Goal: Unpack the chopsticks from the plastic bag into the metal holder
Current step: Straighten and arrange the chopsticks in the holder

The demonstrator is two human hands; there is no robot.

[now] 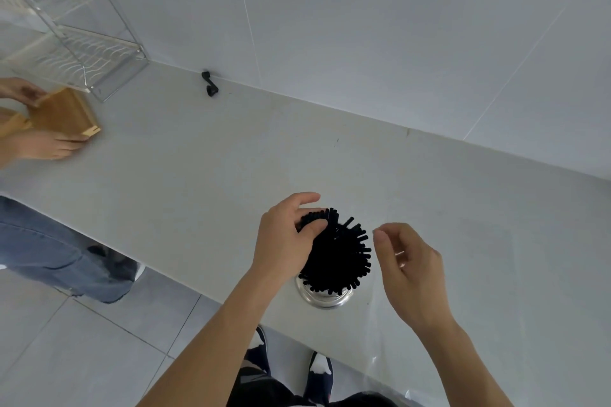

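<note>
Both hands flank the holder (325,297): left hand (284,241) pinches a few chopsticks (340,251) above it; right hand (408,266) loosely curled, empty. Chopsticks largely loaded. Bag (390,370) lies beside holder, apparently emptied.

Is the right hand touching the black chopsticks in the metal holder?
Apart. In the head view, a strip of counter shows between the right hand and the chopsticks in the metal holder; the left hand grips them.

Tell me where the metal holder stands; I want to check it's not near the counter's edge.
In the head view, the round shiny metal holder stands low and centre on the pale counter, near its front edge, between both hands.
</note>
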